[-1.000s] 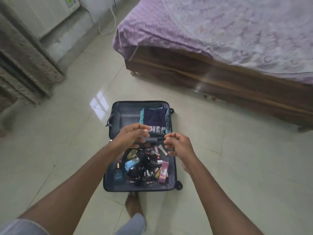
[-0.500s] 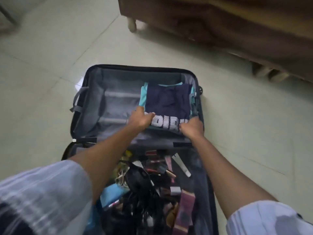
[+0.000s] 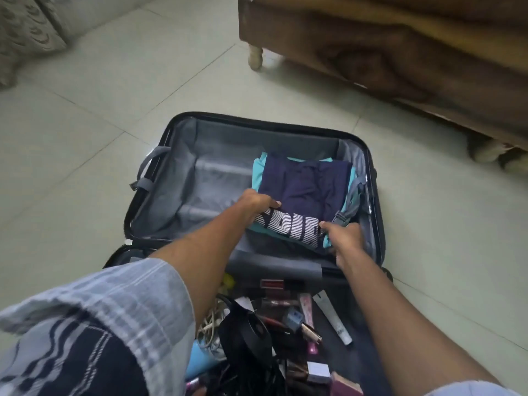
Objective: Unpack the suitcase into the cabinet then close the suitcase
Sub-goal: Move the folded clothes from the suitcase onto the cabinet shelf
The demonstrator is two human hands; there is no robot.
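Gripping the folded clothes in the open suitcase with both our hands.

Our left hand [image 3: 257, 202] curls over the left edge of the folded navy shirt [image 3: 305, 195], which lies on a teal garment [image 3: 258, 172] in the right part of the far half of the suitcase [image 3: 183, 178] on the floor; our right hand [image 3: 344, 238] pinches the stack's near right corner. Cosmetics and cables [image 3: 274, 318] fill the near half; a bed frame [image 3: 400, 52] stands at the far right.
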